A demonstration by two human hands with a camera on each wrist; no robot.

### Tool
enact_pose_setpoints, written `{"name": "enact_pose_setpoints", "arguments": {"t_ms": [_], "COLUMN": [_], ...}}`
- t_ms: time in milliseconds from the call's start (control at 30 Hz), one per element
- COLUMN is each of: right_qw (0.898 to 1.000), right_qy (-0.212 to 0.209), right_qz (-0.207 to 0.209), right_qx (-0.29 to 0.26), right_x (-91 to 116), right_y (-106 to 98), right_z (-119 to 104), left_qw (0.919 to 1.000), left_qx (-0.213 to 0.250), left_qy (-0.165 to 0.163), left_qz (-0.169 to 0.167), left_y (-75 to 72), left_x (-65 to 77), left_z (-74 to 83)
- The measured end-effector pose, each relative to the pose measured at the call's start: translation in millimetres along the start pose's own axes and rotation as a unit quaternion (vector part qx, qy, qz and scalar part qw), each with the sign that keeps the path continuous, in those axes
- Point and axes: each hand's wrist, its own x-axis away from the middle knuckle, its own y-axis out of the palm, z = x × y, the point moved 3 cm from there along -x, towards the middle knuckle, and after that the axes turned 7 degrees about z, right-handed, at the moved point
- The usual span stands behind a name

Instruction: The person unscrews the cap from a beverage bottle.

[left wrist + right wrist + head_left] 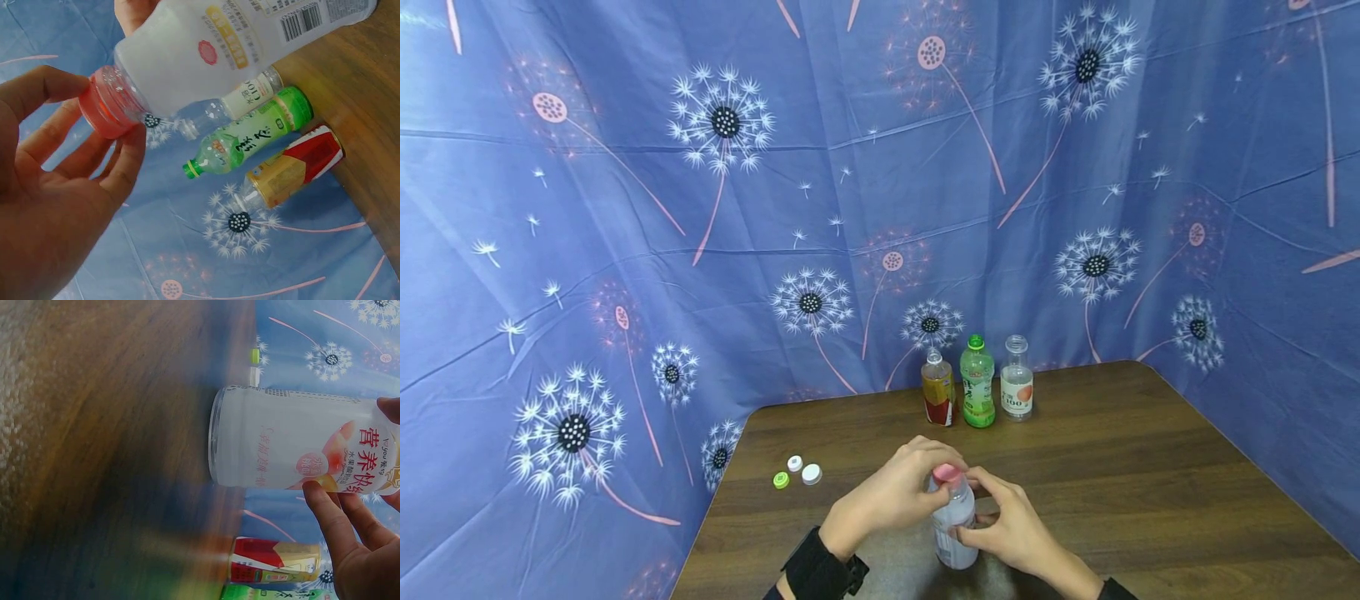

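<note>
A white-labelled plastic bottle (955, 533) with a pink cap (950, 474) stands upright near the front of the table. Fingers and thumb of my left hand (901, 492) pinch that cap from above; in the left wrist view the cap (106, 106) sits on the bottle's clear neck. My right hand (1011, 527) grips the bottle's side, thumb on its near face. Fruit pictures and red lettering show on the bottle (300, 444) in the right wrist view.
Behind stand three uncapped bottles: a gold-and-red one (937, 392), a green one (977, 387) and a clear one (1017, 383). To the left lie a green cap (781, 480) and two white caps (811, 474). A blue dandelion-print curtain (880, 208) hangs around the table (1150, 467).
</note>
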Motion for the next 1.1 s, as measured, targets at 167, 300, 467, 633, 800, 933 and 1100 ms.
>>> {"name": "enact_pose_setpoints", "arguments": {"t_ms": [167,300,467,633,800,933,1100], "right_qw": [1.000,1.000,1.000,1.000,1.000,1.000,1.000], "right_qy": [-0.003,-0.007,0.001,-0.011,-0.002,-0.001,-0.010], "right_qz": [-0.006,-0.001,0.006,0.010,0.008,0.003,0.010], "right_qx": [-0.004,0.004,0.007,0.011,0.009,0.009,0.019], "right_x": [1.6,1.5,-0.2,-0.4,-1.2,-2.0,-1.2], "right_y": [0.5,-0.4,-0.5,0.2,-0.4,-0.5,-1.5], "right_z": [0.1,0.0,1.0,0.8,0.5,0.1,-0.7], "left_qw": [0.9985,0.9938,0.9801,0.9783,0.9828,0.9876,0.9928], "left_qx": [-0.006,-0.069,-0.149,-0.154,-0.129,-0.105,-0.073], "left_qy": [-0.053,-0.078,-0.081,-0.083,-0.084,-0.082,-0.074], "left_qz": [-0.008,0.040,0.104,0.111,0.103,0.084,0.059], "left_y": [4.3,6.7,6.8,5.6,4.7,2.5,-1.1], "left_x": [5.7,6.0,3.2,1.1,-1.6,-3.5,-5.1], "left_z": [0.0,4.1,9.7,10.4,8.3,6.7,6.1]}}
